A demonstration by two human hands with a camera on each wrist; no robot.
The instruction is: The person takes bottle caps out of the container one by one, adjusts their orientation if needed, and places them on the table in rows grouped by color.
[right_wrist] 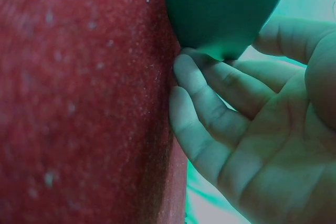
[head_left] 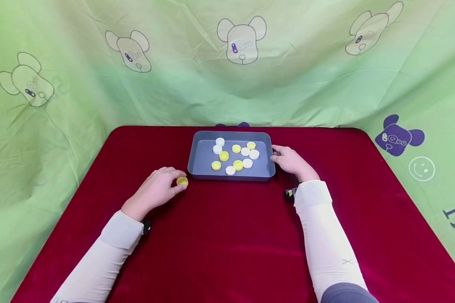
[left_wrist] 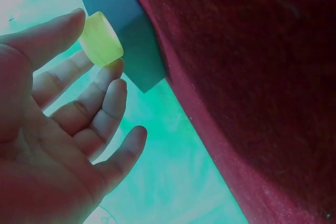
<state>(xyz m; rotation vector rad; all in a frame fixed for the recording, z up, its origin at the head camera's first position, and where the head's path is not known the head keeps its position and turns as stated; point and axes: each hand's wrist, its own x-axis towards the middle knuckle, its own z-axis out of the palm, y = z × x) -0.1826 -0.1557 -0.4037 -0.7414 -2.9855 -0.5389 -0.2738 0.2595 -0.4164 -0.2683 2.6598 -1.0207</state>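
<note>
My left hand (head_left: 157,189) pinches a yellow bottle cap (head_left: 182,181) between thumb and fingertips, just outside the near left corner of a grey tray (head_left: 231,177). In the left wrist view the cap (left_wrist: 102,40) is tilted on its side, and the ring and little fingers are loosely bent. Several yellow and white caps lie scattered in the tray, among them a yellow cap (head_left: 223,156) and a white cap (head_left: 230,170). My right hand (head_left: 290,160) rests against the tray's right wall, its fingers only slightly bent. In the right wrist view, the tray (right_wrist: 223,14) partly hides its fingertips.
The tray stands on a dark red cloth-covered table (head_left: 220,235), towards its far edge. A green curtain (head_left: 182,92) with printed bear heads hangs behind the table and along its sides.
</note>
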